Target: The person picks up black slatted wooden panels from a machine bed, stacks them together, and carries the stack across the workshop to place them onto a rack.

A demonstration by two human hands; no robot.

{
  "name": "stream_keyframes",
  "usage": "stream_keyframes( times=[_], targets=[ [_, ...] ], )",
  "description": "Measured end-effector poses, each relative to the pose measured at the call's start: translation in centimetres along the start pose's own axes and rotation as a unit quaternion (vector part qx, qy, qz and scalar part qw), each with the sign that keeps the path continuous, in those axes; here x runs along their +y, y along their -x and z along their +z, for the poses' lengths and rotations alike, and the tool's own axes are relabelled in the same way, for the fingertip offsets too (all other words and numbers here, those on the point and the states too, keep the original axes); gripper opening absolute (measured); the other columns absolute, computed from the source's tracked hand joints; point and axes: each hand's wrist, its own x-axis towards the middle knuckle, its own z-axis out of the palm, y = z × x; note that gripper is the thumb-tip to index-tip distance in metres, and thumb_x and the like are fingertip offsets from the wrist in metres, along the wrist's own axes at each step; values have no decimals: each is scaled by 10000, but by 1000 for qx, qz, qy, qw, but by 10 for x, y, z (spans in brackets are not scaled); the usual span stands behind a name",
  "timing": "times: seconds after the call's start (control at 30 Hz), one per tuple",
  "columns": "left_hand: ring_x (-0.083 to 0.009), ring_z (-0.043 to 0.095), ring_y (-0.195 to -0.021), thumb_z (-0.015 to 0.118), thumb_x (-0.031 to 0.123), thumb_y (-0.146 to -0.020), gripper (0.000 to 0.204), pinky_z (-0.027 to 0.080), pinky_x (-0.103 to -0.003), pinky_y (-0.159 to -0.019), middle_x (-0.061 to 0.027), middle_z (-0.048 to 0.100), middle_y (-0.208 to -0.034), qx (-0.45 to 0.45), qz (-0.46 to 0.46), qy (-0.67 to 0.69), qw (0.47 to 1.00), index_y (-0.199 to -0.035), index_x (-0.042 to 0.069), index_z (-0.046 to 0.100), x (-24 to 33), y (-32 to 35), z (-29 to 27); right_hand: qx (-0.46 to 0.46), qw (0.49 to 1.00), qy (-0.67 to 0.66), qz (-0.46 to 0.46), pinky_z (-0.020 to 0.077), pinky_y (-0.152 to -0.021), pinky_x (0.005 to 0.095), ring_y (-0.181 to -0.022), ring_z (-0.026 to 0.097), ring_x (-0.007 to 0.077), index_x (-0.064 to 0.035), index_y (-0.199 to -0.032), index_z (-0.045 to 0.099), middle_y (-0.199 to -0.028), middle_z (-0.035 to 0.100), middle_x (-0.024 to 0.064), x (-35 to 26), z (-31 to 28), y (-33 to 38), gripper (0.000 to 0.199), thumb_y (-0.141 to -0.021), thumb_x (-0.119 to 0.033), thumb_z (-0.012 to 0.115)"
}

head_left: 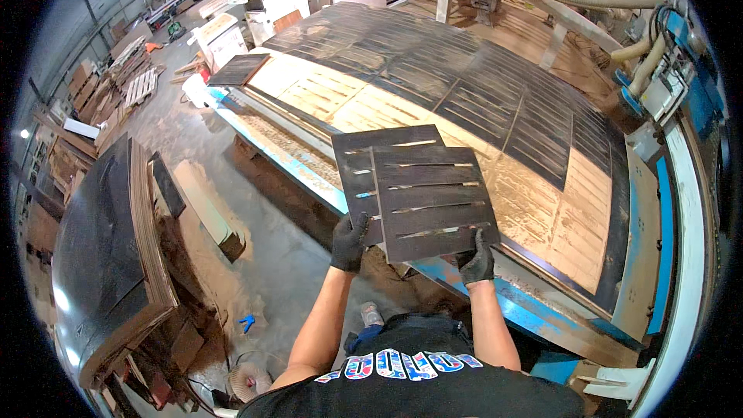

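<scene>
Two dark slotted panels overlap in front of me above the machine bed's near edge. The front slotted panel (433, 203) has several long slots, and my right hand (475, 259), in a black glove, grips its lower right corner with the thumb on the face. Behind it and shifted left is the back slotted panel (354, 161), mostly covered by the front one. My left hand (350, 244), gloved too, is closed on the lower left edge of the back panel. The fingers behind both panels are hidden.
Dark slotted sheet (418, 46) covers much of the machine bed, with bare dusty tan board (534, 193) nearer me. A tall stack of dark sheets (97, 224) stands at left. A blue machine head with hoses (658, 70) is at right. Sawdust and offcuts lie on the floor.
</scene>
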Motion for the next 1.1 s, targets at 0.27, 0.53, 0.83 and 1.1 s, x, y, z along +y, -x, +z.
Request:
stream_keyframes(
  times=[0.27,0.53,0.83,1.1],
  targets=[
    [-134,547,-877,593,214,-887,295,444,-285,-754,-41,609,-985,-14,-34,-55,998,-1083,-7,581,2,2,-63,-56,939,335,54,515,-669,295,-835,591,152,-132,-1320,427,-1048,605,38,51,64,6,491,-908,-356,569],
    [-158,572,-834,639,146,-806,242,478,-304,-756,-37,610,-923,-21,-38,-96,994,-1008,27,581,18,3,-63,-50,996,72,-14,497,-806,352,-996,586,197,-138,-1188,533,-1133,601,59,33,46,-59,340,-911,-333,553],
    [-100,493,-747,583,235,-887,196,430,-270,-686,14,548,-844,-93,-69,-145,983,-963,54,573,26,-37,-37,-77,979,183,47,414,-934,320,-1094,536,191,-29,-1266,527,-1221,574,88,-20,67,-49,423,-933,-290,518],
    [-122,539,-940,554,243,-922,348,449,-281,-826,-37,592,-1065,-245,-175,-182,936,-1166,-5,563,16,-80,-18,-23,931,314,-185,452,-821,275,-951,566,125,20,-1203,562,-1100,618,43,-28,18,-23,342,-899,-136,584]
  ],
)
